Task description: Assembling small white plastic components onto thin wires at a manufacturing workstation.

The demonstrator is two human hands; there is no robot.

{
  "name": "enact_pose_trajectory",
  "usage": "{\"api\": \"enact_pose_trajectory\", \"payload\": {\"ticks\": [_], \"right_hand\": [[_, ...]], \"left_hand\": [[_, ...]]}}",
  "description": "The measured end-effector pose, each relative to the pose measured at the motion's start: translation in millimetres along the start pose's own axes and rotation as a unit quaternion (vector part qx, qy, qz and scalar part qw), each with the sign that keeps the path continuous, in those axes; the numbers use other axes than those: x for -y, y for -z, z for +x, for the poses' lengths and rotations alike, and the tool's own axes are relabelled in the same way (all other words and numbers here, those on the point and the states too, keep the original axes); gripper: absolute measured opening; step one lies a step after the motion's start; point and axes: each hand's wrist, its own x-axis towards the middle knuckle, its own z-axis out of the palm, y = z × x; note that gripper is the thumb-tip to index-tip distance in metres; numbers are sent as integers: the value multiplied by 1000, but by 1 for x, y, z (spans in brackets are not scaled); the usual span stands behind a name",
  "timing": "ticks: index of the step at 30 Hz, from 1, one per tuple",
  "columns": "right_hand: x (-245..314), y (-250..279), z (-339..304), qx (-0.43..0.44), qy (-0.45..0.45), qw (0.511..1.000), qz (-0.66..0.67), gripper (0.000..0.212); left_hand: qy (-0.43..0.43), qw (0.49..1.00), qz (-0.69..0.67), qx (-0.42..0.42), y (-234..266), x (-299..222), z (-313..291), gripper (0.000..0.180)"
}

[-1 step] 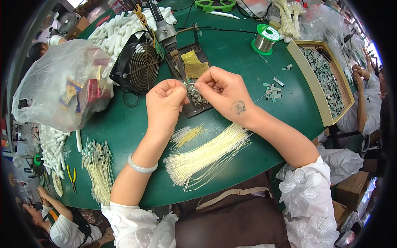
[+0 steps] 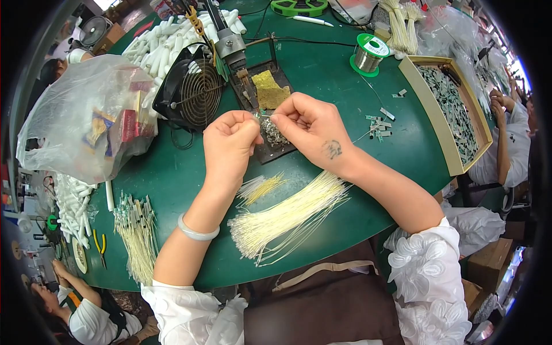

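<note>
Over the dark tray [image 2: 275,154] — left hand [image 2: 231,139], right hand [image 2: 312,127] — grips tight on a thin piece [image 2: 264,116]

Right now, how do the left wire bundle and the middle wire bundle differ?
Ends: the left wire bundle has small boards at its far end; the middle wire bundle shows none.
Pose: the left wire bundle points roughly toward the table's far side; the middle wire bundle lies slantwise, rising to the right.
Shared: both are pale yellow wires on the green table.

The piece [image 2: 265,117] between the fingers [image 2: 283,122] is too small to identify; the top edge cuts off a green reel [image 2: 299,8].
</note>
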Motion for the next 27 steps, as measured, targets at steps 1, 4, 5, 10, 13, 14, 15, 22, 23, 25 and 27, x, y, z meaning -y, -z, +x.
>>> {"api": "enact_pose_trajectory", "payload": {"ticks": [1, 4, 5, 10, 13, 14, 15, 22, 23, 25, 27], "right_hand": [[1, 0, 0, 0, -4, 1000, 0, 10], [1, 2, -1, 4, -14, 1000, 1, 10], [1, 2, -1, 4, -14, 1000, 0, 10], [2, 3, -5, 20, -16, 1000, -1, 10], [1, 3, -8, 43, -35, 998, 13, 8], [4, 2, -9, 47, -34, 998, 15, 8], [9, 1, -10, 93, -26, 995, -37, 7], [3, -14, -22, 214, 158, 937, -227, 8], [4, -16, -22, 224, 168, 924, -259, 10], [1, -19, -25, 233, 190, 910, -287, 9], [-2, -22, -27, 241, 210, 893, -316, 9]], "left_hand": [[1, 1000, 0, -2, 0, 0, 0, 4], [4, 1000, 3, -1, 0, 0, 0, 4], [6, 1000, 6, 2, 1, 1, 1, 4], [17, 1000, 18, -14, 12, 0, -3, 7], [22, 999, 27, -22, 18, 0, -6, 10], [25, 999, 27, -23, 22, -1, -7, 10], [24, 999, 27, -28, 28, -2, -10, 10], [14, 997, 66, -28, 45, -20, -39, 5], [5, 998, 60, -26, 46, -18, -44, 3], [-6, 998, 54, -26, 44, -17, -49, 2], [-13, 997, 66, -36, 40, -17, -53, 5]]}}
